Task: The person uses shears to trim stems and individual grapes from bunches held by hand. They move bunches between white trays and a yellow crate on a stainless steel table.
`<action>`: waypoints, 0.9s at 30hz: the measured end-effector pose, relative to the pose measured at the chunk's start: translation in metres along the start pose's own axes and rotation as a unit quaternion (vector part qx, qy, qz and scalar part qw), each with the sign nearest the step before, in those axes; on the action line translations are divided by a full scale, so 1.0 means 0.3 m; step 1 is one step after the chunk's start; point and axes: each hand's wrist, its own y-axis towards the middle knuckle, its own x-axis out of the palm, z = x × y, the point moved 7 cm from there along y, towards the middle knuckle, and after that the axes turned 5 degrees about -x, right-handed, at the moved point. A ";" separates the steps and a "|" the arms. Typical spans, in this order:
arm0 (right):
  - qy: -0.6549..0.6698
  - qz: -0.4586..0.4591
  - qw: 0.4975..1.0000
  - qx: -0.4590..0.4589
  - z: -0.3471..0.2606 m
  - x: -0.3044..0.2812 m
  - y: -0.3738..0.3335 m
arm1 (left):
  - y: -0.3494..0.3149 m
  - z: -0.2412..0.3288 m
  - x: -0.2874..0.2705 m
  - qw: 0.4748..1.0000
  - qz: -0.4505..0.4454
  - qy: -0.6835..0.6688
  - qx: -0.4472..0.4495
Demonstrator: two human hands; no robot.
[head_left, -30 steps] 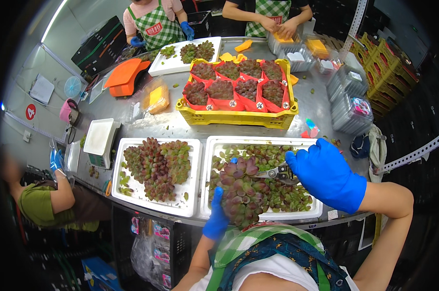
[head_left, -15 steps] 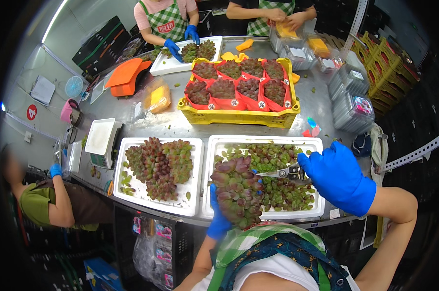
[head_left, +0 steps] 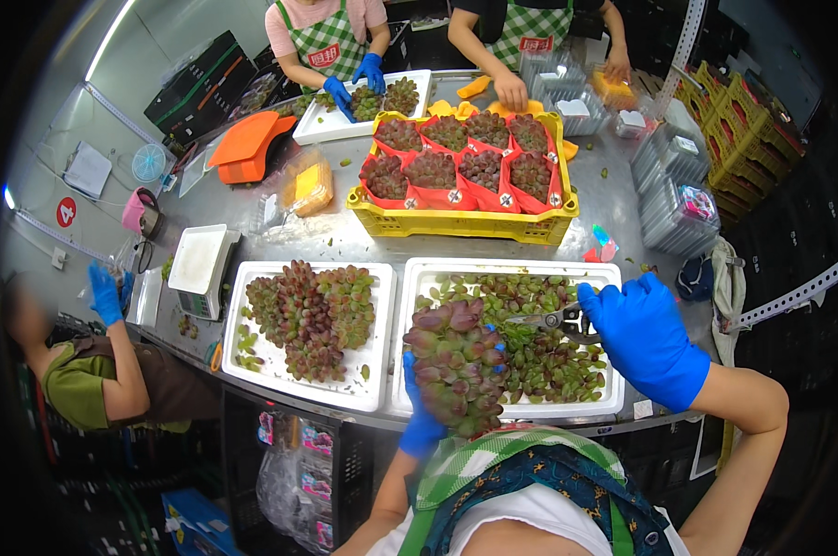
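Note:
In my left hand [head_left: 422, 417], gloved in blue, I hold a large bunch of reddish-green grapes [head_left: 454, 371]; blue fingertips show at its right side. My right hand [head_left: 648, 338], also in a blue glove, is closed round the handles of small metal scissors [head_left: 567, 322]. Their blades point left, with the tip close to the bunch's right edge. Beneath both is a white foam tray [head_left: 611, 394] strewn with loose green and reddish grapes. To its left, a second white foam tray [head_left: 345, 397] carries several grape bunches [head_left: 309, 320] and a few loose grapes.
Beyond the trays stands a yellow crate [head_left: 456, 227] of grapes in red wrappers. A white scale [head_left: 201, 259] is at the left, near an orange tray [head_left: 252, 144]. Clear plastic boxes [head_left: 669, 199] are stacked at the right. Co-workers stand across the table and at the left.
The scissors have drawn slightly right, away from the bunch. Across the table, a co-worker's hands have parted and come down. The co-worker at the left has raised a gloved hand.

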 end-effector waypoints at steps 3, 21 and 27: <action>0.059 0.000 0.998 0.014 0.009 0.006 -0.014 | 0.007 0.016 0.025 1.000 0.016 0.006 0.007; 0.444 -0.037 0.893 0.071 -0.039 0.082 -0.016 | 0.023 0.063 0.142 0.983 -0.072 0.137 0.098; 0.681 -0.038 0.708 0.185 -0.146 0.272 -0.045 | 0.009 0.006 0.067 0.990 -0.130 -0.055 0.008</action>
